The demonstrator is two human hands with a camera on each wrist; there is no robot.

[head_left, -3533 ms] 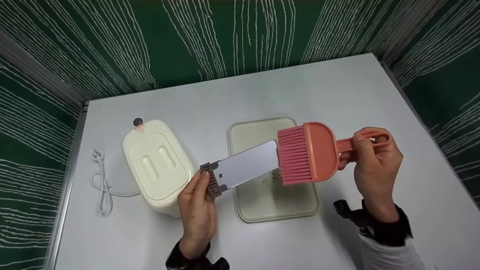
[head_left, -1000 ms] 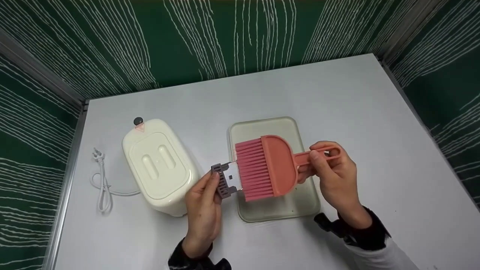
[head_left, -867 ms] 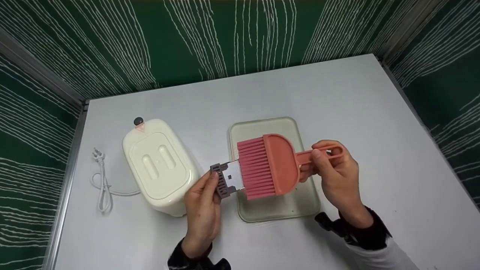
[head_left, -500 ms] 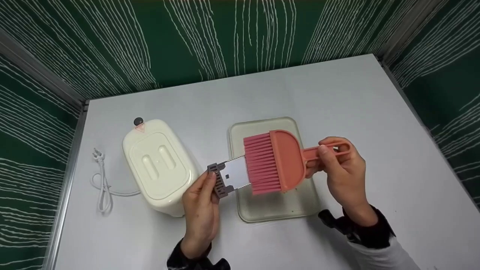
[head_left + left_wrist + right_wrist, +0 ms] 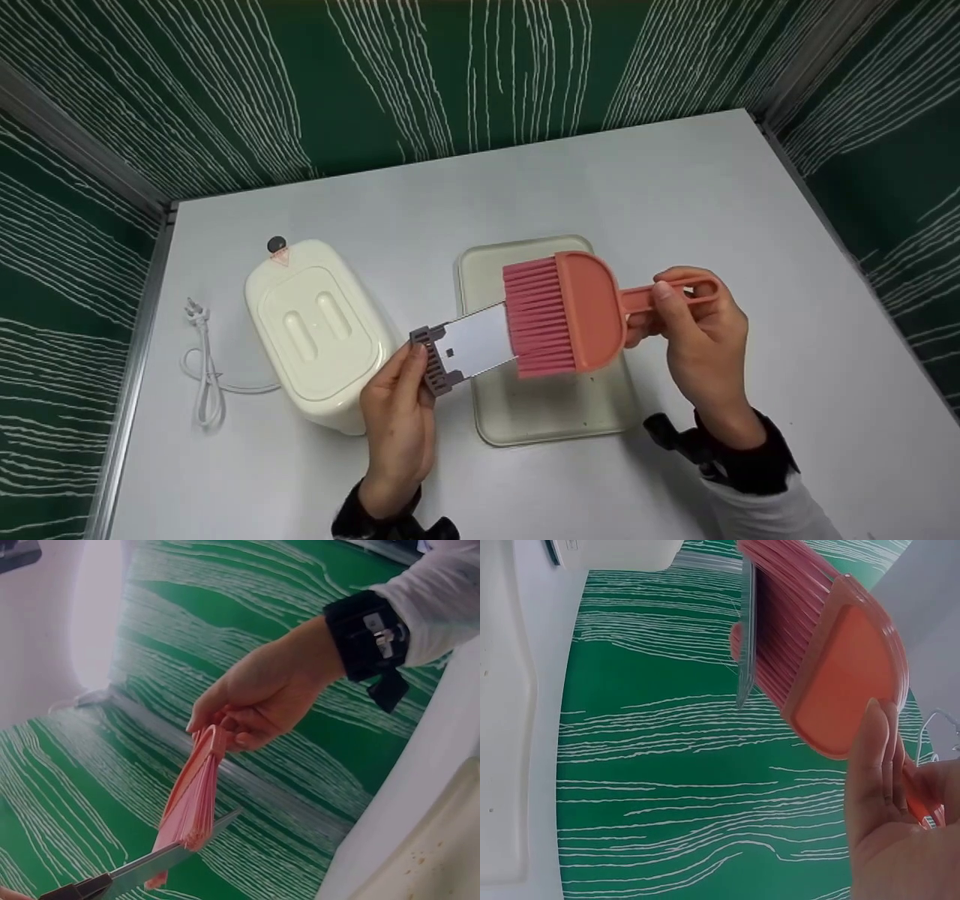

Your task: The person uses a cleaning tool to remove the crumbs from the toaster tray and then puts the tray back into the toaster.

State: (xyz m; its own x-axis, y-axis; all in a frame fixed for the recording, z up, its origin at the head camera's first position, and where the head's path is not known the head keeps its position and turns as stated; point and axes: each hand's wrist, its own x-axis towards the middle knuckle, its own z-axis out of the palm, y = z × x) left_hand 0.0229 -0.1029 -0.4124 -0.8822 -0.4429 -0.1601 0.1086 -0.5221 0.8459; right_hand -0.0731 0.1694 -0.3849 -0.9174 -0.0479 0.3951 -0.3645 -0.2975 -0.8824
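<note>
Two tools fill my hands above the table (image 5: 555,487). With my left hand (image 5: 400,427) I pinch the grey slotted end (image 5: 429,361) of a thin metal plate (image 5: 478,341), thumb on top, and hold it out over the near-left part of the pale tray (image 5: 555,420). My right hand (image 5: 711,352) grips the orange brush (image 5: 596,311) by its looped handle, thumb pressed along it, and the pink bristles (image 5: 538,319) lie against the plate, hiding its far end in the head view. Brown specks (image 5: 415,862) show in the tray, just beneath this work.

I take the step in hand to be sweeping the plate's flat face clean, the tray catching what drops. As I judge it, the stroke calls for a steady left pinch and light right pressure out towards the free edge, so that loose bits fall inside the tray's rim. The cream appliance (image 5: 322,330) stands just beside my left hand, its white cord (image 5: 206,367) bundled beyond it.
</note>
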